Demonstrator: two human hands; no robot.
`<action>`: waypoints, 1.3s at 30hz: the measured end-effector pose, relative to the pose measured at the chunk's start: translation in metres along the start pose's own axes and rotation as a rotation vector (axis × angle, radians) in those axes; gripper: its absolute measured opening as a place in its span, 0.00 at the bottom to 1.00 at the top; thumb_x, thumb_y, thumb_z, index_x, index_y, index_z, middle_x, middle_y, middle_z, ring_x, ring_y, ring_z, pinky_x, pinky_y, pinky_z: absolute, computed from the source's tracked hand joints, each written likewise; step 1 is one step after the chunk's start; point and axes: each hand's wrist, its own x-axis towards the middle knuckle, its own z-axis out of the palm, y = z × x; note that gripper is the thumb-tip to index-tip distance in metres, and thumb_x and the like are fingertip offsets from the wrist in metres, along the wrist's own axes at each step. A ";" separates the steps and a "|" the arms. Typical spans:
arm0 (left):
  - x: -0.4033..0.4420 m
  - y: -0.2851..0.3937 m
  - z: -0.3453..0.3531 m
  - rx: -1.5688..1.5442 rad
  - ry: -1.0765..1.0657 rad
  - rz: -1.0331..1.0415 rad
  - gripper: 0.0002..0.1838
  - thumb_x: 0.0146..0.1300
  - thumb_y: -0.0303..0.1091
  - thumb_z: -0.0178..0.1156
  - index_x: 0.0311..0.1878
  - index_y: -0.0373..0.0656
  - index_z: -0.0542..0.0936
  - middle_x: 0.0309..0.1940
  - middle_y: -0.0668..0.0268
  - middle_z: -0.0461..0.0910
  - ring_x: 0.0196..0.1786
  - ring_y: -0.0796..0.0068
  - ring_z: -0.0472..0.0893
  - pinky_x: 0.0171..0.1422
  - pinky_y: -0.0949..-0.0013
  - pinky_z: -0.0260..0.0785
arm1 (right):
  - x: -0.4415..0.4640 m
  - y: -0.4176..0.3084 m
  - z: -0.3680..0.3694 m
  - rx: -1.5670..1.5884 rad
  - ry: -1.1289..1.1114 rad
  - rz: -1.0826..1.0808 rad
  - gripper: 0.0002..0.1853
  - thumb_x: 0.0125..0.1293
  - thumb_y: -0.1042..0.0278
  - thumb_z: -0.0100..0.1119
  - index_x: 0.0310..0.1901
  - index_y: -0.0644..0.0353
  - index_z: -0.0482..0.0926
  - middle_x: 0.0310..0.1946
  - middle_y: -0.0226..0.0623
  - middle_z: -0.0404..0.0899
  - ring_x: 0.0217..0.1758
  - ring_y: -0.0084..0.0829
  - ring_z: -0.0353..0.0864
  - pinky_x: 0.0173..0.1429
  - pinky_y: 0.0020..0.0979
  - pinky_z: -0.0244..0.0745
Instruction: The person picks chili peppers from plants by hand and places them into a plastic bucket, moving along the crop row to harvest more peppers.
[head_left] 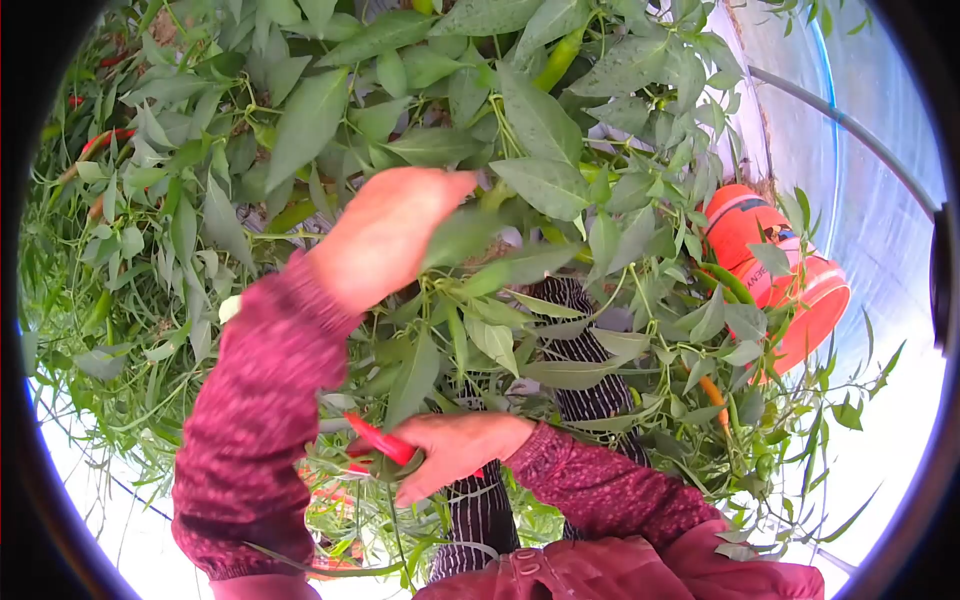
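Note:
My left hand (390, 235) reaches over the leaves of a pepper plant (540, 120) near the middle of the view. It is slightly blurred, its fingertips are hidden, and a smeared leaf lies beside it. Lower down, my right hand (455, 450) is closed around red peppers (385, 438), whose tips stick out to the left. Green peppers (562, 58) hang among the leaves at the top, and an orange pepper (715, 400) hangs at the lower right.
An orange-red bucket (745, 225) lies at the right behind some leaves. Dense foliage fills the left, with a red pepper (100, 142) in it. Plastic sheeting (880, 110) and a dark hose (865, 135) run along the upper right. My striped trouser legs (575, 350) show below.

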 end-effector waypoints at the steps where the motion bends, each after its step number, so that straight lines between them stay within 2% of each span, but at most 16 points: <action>1: 0.009 -0.006 0.006 0.062 -0.107 -0.021 0.08 0.53 0.25 0.55 0.38 0.36 0.76 0.32 0.48 0.77 0.37 0.51 0.78 0.41 0.58 0.71 | 0.000 0.002 0.001 0.003 -0.058 -0.006 0.36 0.52 0.62 0.68 0.64 0.57 0.65 0.32 0.31 0.75 0.23 0.18 0.70 0.26 0.24 0.68; 2: 0.016 -0.015 0.022 0.063 -0.103 -0.019 0.08 0.53 0.25 0.55 0.38 0.36 0.76 0.32 0.48 0.77 0.37 0.51 0.78 0.41 0.58 0.71 | 0.000 0.003 0.000 -0.035 -0.067 0.044 0.37 0.56 0.58 0.67 0.65 0.60 0.63 0.45 0.35 0.77 0.41 0.21 0.74 0.48 0.28 0.71; 5: 0.028 -0.030 0.048 0.071 0.038 -0.258 0.10 0.51 0.27 0.56 0.39 0.36 0.76 0.32 0.49 0.77 0.41 0.51 0.78 0.44 0.57 0.70 | -0.001 0.005 -0.004 -0.002 -0.048 0.085 0.37 0.56 0.60 0.67 0.65 0.58 0.62 0.45 0.36 0.77 0.42 0.21 0.73 0.48 0.28 0.71; 7: 0.031 -0.040 0.039 0.279 -0.298 -0.247 0.08 0.60 0.31 0.52 0.39 0.39 0.77 0.32 0.56 0.77 0.38 0.53 0.76 0.43 0.58 0.68 | 0.002 0.012 -0.006 -0.032 -0.050 0.105 0.36 0.56 0.60 0.67 0.65 0.58 0.62 0.46 0.36 0.76 0.42 0.21 0.73 0.49 0.27 0.71; 9: 0.034 -0.062 0.042 0.342 -0.321 0.030 0.11 0.49 0.27 0.58 0.37 0.37 0.78 0.34 0.50 0.78 0.44 0.51 0.78 0.47 0.60 0.70 | 0.001 0.017 -0.003 -0.061 -0.052 0.126 0.36 0.56 0.61 0.67 0.65 0.57 0.62 0.46 0.37 0.76 0.42 0.21 0.73 0.49 0.27 0.70; 11: 0.025 -0.057 0.045 -0.622 0.001 -0.366 0.09 0.66 0.32 0.47 0.41 0.42 0.77 0.34 0.60 0.75 0.39 0.59 0.76 0.45 0.64 0.68 | -0.001 0.016 0.002 -0.141 0.156 -0.156 0.30 0.52 0.55 0.68 0.53 0.64 0.71 0.32 0.35 0.74 0.27 0.20 0.74 0.30 0.26 0.70; 12: 0.022 -0.041 0.035 -0.078 -0.141 -0.190 0.09 0.65 0.33 0.48 0.41 0.43 0.76 0.35 0.59 0.76 0.41 0.58 0.77 0.46 0.64 0.69 | -0.004 0.011 0.001 -0.145 0.157 -0.159 0.30 0.52 0.55 0.68 0.53 0.64 0.71 0.32 0.35 0.74 0.27 0.20 0.74 0.30 0.26 0.70; 16: 0.016 -0.014 0.023 0.432 -0.072 0.065 0.06 0.54 0.28 0.54 0.36 0.42 0.76 0.31 0.57 0.76 0.41 0.54 0.78 0.43 0.58 0.72 | -0.010 0.008 -0.002 -0.072 0.129 -0.033 0.30 0.52 0.55 0.69 0.53 0.64 0.71 0.35 0.34 0.75 0.30 0.21 0.74 0.33 0.24 0.70; 19: 0.024 0.041 -0.016 0.381 0.103 0.272 0.05 0.44 0.28 0.55 0.27 0.41 0.77 0.25 0.57 0.76 0.33 0.58 0.79 0.38 0.62 0.72 | -0.018 -0.008 -0.010 -0.042 0.064 0.029 0.29 0.53 0.56 0.69 0.52 0.63 0.72 0.37 0.32 0.76 0.32 0.20 0.75 0.34 0.23 0.70; 21: 0.022 0.065 -0.030 0.469 0.167 0.176 0.05 0.41 0.29 0.56 0.25 0.42 0.75 0.24 0.60 0.76 0.31 0.62 0.79 0.35 0.65 0.73 | -0.027 -0.024 -0.006 -0.023 -0.003 0.105 0.28 0.53 0.57 0.69 0.52 0.62 0.73 0.38 0.31 0.77 0.32 0.19 0.75 0.35 0.22 0.71; 23: 0.001 0.063 -0.050 0.426 0.231 0.201 0.05 0.44 0.26 0.59 0.27 0.40 0.76 0.22 0.63 0.74 0.26 0.64 0.77 0.31 0.66 0.71 | -0.034 -0.032 0.001 0.513 0.086 -0.011 0.24 0.53 0.63 0.68 0.50 0.62 0.74 0.40 0.29 0.77 0.37 0.18 0.75 0.40 0.21 0.71; 25: -0.036 0.070 -0.075 0.100 0.390 0.028 0.05 0.56 0.28 0.60 0.34 0.38 0.77 0.23 0.64 0.71 0.25 0.73 0.72 0.29 0.71 0.66 | -0.036 -0.035 -0.009 0.456 -0.063 -0.158 0.19 0.55 0.70 0.65 0.49 0.62 0.74 0.40 0.29 0.77 0.42 0.20 0.75 0.47 0.22 0.71; 27: -0.073 0.068 -0.097 0.093 0.554 -0.035 0.05 0.61 0.27 0.56 0.37 0.37 0.78 0.25 0.68 0.73 0.24 0.81 0.68 0.30 0.77 0.61 | -0.034 -0.027 -0.008 0.355 0.103 -0.366 0.20 0.54 0.70 0.64 0.49 0.66 0.73 0.41 0.36 0.77 0.42 0.24 0.75 0.46 0.23 0.70; 29: -0.107 0.070 -0.104 -0.247 0.776 -0.420 0.04 0.63 0.26 0.54 0.35 0.39 0.78 0.26 0.72 0.73 0.25 0.86 0.66 0.30 0.80 0.58 | -0.035 -0.033 -0.004 0.474 0.098 -0.295 0.22 0.55 0.70 0.63 0.51 0.65 0.71 0.43 0.40 0.77 0.44 0.26 0.76 0.50 0.27 0.70; 35: -0.130 0.064 -0.068 -0.183 0.688 -0.389 0.01 0.60 0.23 0.59 0.33 0.38 0.77 0.25 0.68 0.73 0.26 0.80 0.69 0.31 0.76 0.61 | 0.003 -0.013 0.026 0.556 -0.169 -0.033 0.21 0.61 0.69 0.57 0.55 0.64 0.67 0.43 0.38 0.78 0.47 0.27 0.77 0.46 0.27 0.75; 39: -0.132 0.048 -0.034 -0.352 0.774 -0.493 0.01 0.60 0.23 0.59 0.33 0.37 0.77 0.24 0.67 0.73 0.25 0.78 0.69 0.29 0.74 0.61 | 0.018 -0.004 0.015 0.633 0.050 -0.045 0.24 0.57 0.64 0.59 0.53 0.65 0.68 0.46 0.42 0.76 0.49 0.34 0.78 0.46 0.32 0.75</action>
